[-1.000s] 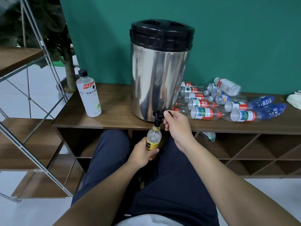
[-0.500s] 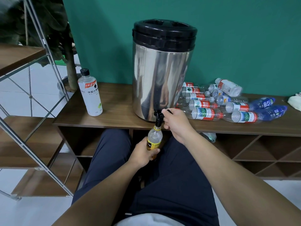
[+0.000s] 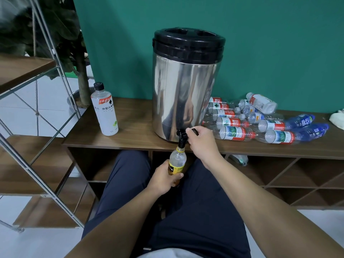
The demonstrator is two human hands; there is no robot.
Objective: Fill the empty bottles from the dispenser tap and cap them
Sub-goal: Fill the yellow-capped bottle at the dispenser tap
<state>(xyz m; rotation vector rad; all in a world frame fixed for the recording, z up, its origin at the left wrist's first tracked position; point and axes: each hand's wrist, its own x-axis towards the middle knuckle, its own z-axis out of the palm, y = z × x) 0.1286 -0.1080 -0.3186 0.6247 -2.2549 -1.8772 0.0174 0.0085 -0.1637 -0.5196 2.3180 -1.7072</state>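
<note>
A steel dispenser (image 3: 184, 97) with a black lid stands on the wooden bench (image 3: 134, 135). Its black tap (image 3: 181, 137) juts over the front edge. My left hand (image 3: 163, 180) grips a small clear bottle with a yellow label (image 3: 176, 162), held upright with its mouth right under the spout. My right hand (image 3: 202, 144) is closed on the tap's black lever (image 3: 194, 131). Several empty bottles (image 3: 260, 121) lie in a heap right of the dispenser. A tall white-labelled bottle (image 3: 106, 110) with a black cap stands to the left.
A metal-framed wooden shelf unit (image 3: 37, 127) rises at the left, with a potted plant (image 3: 78, 71) behind it. Open cubbies (image 3: 279, 175) sit under the bench; one holds a crushed bottle (image 3: 239, 159). A pale cloth (image 3: 337, 117) lies at the far right. My legs fill the lower middle.
Both hands hold the same positions at the bottle and the lever. The whole view has shifted slightly, from a small head movement.
</note>
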